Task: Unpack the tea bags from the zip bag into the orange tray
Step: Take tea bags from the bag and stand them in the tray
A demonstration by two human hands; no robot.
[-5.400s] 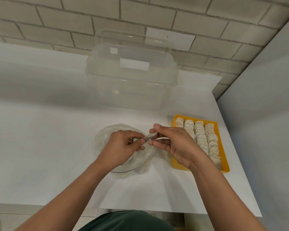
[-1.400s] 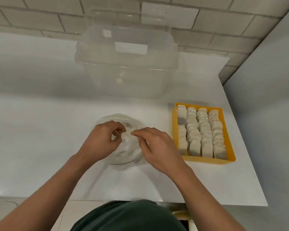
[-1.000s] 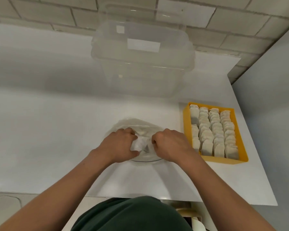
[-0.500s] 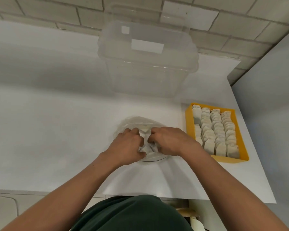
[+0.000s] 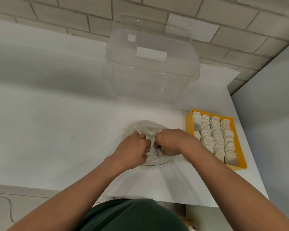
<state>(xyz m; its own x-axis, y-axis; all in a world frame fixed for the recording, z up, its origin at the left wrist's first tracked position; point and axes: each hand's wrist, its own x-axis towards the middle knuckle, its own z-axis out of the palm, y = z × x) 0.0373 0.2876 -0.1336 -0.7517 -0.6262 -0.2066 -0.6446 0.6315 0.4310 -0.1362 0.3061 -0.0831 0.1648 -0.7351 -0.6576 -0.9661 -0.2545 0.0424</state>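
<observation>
A clear zip bag (image 5: 145, 126) lies crumpled on the white table, with a tea bag (image 5: 150, 131) showing through its far side. My left hand (image 5: 132, 149) and my right hand (image 5: 171, 141) both grip the bag's plastic, knuckles up, fingers curled into it side by side. To the right sits the orange tray (image 5: 188, 120), filled with several rows of upright pale tea bags (image 5: 215, 139). What my fingers hold inside the bag is hidden.
A large clear plastic box (image 5: 150, 64) with a lid stands behind the bag, against the brick wall. A grey wall panel (image 5: 274, 97) runs along the table's right edge. The table's near edge (image 5: 140, 197) is close to my body.
Since a second ago both hands have stayed on the zip bag and closed tighter together, bunching its plastic. The tray and box have not moved.
</observation>
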